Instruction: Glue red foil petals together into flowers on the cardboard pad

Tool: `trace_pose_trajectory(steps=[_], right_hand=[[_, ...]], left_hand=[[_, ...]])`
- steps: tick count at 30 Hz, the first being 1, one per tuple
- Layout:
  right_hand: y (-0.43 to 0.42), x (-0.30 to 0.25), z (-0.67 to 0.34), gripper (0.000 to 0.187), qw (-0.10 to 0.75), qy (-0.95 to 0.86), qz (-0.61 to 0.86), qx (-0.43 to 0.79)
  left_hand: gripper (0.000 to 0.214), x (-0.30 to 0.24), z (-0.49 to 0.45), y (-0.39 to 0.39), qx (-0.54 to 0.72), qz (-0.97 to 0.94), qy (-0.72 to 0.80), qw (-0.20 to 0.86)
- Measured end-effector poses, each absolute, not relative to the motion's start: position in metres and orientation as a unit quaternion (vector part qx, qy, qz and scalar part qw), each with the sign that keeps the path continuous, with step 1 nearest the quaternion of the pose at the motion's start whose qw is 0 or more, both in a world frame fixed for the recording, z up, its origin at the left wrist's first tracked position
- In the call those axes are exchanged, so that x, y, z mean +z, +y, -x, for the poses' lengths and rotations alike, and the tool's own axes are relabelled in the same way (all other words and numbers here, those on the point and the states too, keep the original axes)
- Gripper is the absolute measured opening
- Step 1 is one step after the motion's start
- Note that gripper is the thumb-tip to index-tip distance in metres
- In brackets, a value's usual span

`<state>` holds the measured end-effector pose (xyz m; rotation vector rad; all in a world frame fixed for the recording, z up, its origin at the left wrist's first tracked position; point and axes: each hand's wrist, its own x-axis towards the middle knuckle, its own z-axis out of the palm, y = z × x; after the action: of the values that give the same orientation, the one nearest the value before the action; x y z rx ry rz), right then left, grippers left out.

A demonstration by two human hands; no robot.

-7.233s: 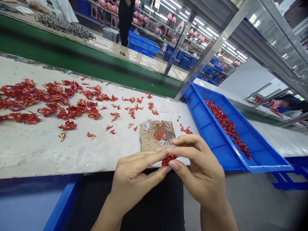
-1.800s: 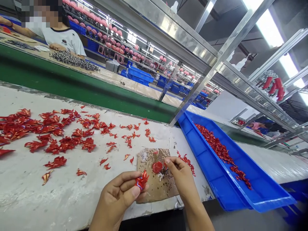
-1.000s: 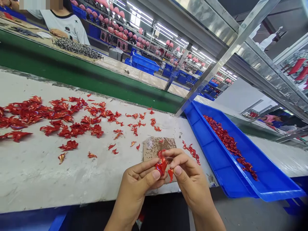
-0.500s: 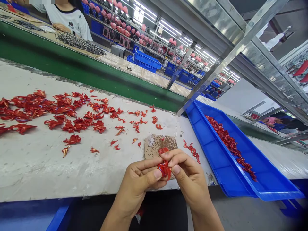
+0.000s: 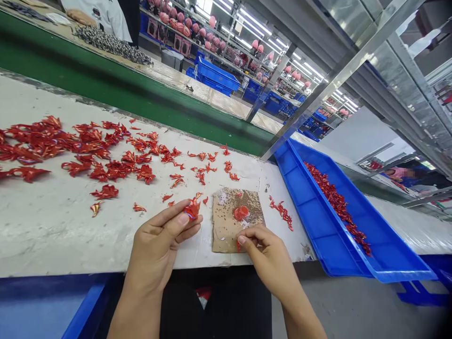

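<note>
My left hand (image 5: 164, 235) pinches a shiny red, pointed plastic part (image 5: 192, 208) with gold and blue touches, raised above the white tabletop. Over the front edge of a speckled cardboard piece (image 5: 226, 235), my right hand (image 5: 264, 245) is closed on a small red piece (image 5: 238, 246), mostly hidden by the fingertips. A small red round cap (image 5: 241, 213) rests on the cardboard, just beyond the right fingers. Many similar red parts (image 5: 116, 169) lie spread over the table to the left, and a strip of small red pieces (image 5: 281, 213) lies right of the cardboard.
A long blue bin (image 5: 303, 202) holding a heap of small red pieces (image 5: 335, 202) stands at the right. A green partition (image 5: 141, 99) and slanting metal posts (image 5: 282, 141) bound the table's far side. Across it a person (image 5: 106, 19) sits by a pile of dark metallic parts (image 5: 109, 44).
My hands have come apart. The left moved left with the larger red part; the right dropped slightly to the cardboard's front with a small red piece. The round cap is now fully visible.
</note>
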<state>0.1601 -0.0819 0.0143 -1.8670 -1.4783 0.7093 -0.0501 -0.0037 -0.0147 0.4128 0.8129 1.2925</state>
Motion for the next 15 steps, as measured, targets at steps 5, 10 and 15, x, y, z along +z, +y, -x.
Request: trace_pose_trajectory(steps=[5, 10, 15], right_hand=[[-0.081, 0.005, -0.157, 0.017, 0.293, -0.582, 0.718, 0.244], [-0.083, 0.004, -0.163, 0.018, 0.309, -0.562, 0.723, 0.258], [-0.085, 0.007, -0.17, 0.021, 0.374, -0.535, 0.694, 0.303]], left_hand=[[0.033, -0.014, 0.043, -0.005, 0.569, -0.193, 0.353, 0.717], [0.032, -0.012, 0.042, -0.004, 0.575, -0.186, 0.355, 0.713], [0.032, -0.008, 0.036, -0.008, 0.549, -0.194, 0.343, 0.737]])
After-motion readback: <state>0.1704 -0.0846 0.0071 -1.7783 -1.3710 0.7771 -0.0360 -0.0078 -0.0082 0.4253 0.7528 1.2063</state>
